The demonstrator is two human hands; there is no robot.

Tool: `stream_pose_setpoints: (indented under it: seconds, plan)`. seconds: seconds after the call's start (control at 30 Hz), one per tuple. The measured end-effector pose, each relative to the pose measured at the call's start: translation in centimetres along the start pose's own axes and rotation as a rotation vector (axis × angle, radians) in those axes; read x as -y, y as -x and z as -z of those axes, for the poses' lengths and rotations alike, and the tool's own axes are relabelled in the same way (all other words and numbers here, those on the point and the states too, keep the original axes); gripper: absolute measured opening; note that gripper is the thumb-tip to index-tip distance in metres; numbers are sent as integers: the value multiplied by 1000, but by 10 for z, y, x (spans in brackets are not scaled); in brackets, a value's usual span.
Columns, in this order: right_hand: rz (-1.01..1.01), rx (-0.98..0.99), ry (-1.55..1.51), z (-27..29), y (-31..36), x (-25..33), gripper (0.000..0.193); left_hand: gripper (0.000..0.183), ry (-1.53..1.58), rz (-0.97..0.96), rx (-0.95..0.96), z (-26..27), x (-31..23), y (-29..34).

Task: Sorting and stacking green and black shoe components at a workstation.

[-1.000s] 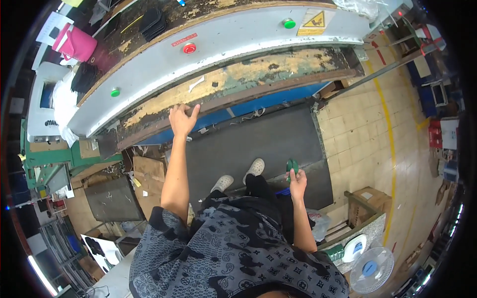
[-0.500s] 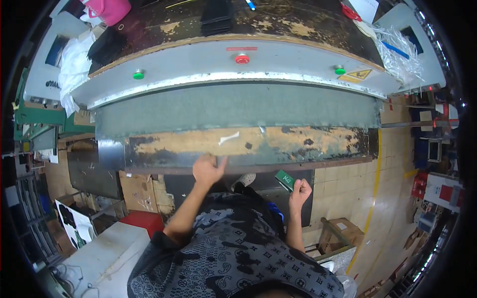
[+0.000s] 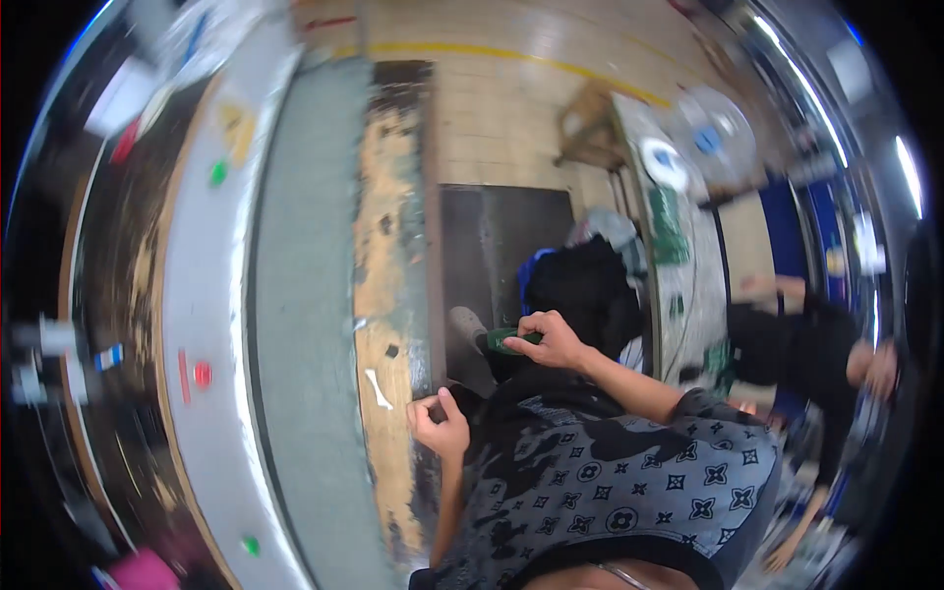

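My right hand (image 3: 553, 337) pinches a small dark green rectangular card-like piece (image 3: 506, 341) with pale marking, its thumb on top. What it is made of I cannot tell. My left hand (image 3: 440, 421) is by the near edge of the worn work surface (image 3: 379, 295), fingers loosely curled and thumb apart. A dark gap shows between thumb and fingers, with nothing visible in it. A small white strip (image 3: 378, 389) lies on the bare wood, just beyond that hand. The grey-green bed (image 3: 310, 285) of the machine runs alongside.
A red button (image 3: 203, 374) and green buttons (image 3: 218, 174) sit on the machine's pale front beam (image 3: 202, 285). A side table (image 3: 639, 147) carries green pieces (image 3: 669, 226) and a white roll (image 3: 664, 164). Dark material (image 3: 585, 285) is heaped beside it. Another person (image 3: 796, 339) is at the right.
My view has swung sharply to the right, so the machine now stands on the left. The side table and another person have come in. My right hand has kept the green card-like piece.
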State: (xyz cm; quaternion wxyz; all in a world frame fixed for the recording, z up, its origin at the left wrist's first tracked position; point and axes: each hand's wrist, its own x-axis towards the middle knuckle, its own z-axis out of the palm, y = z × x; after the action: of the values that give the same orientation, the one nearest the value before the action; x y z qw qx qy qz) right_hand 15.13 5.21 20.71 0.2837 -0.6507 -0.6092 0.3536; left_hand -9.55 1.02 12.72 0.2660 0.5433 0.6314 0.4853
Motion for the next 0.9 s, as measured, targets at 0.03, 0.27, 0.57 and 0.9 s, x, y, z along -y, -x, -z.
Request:
stream_pose_setpoints:
  seconds: [0.03, 0.27, 0.57, 0.9]
  plan:
    - [-10, -26, 49, 8, 16, 2, 33, 25, 52, -32, 75, -1, -12, -2]
    - [-174, -449, -201, 8, 139, -13, 30, 50, 512, 708, 1187, -61, -49, 7]
    - [337, -487, 155, 21, 224, -56, 20, 72, 869, 721, 1462, -107, -121, 65]
    - [-286, -776, -791, 33, 331, -108, 78, 26, 439, 250, 1446, -164, -168, 196]
